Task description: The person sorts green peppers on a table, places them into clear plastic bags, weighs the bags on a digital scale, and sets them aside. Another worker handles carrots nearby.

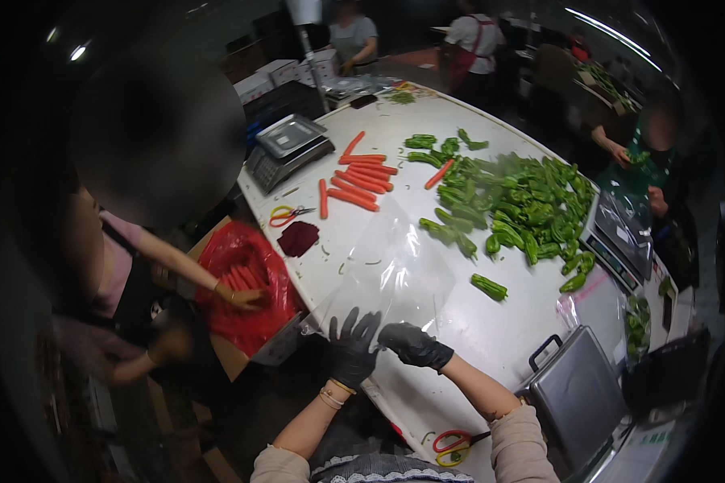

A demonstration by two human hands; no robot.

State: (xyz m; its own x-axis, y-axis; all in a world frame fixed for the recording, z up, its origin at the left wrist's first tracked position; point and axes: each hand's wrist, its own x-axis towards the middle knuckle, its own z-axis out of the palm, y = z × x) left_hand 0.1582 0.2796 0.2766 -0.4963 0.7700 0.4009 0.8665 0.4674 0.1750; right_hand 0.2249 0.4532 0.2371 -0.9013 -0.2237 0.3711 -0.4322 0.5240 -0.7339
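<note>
In a black glove, my left hand (pixel 354 349) has its fingers spread over the near left edge of a clear plastic bag (pixel 393 271). Right beside it, my right hand (pixel 412 345), gloved the same way, is curled with its fingers pinching the bag's near edge. The bag lies outspread on the white table (pixel 495 344) beyond my hands, and I see nothing inside it. Farther off lie several carrots (pixel 362 178) in a loose group. Right of them spreads a large heap of green peppers (pixel 531 199), with one bunch of peppers (pixel 489 287) nearer to me.
Left stand a digital scale (pixel 290 148), scissors (pixel 290 214), a dark red cloth (pixel 298 238) and a red-lined carton (pixel 248 302) with a co-worker's hand in it. Right are another scale (pixel 616 241) and a silver scale (pixel 580 392). Red-and-yellow scissors (pixel 453 447) lie near me.
</note>
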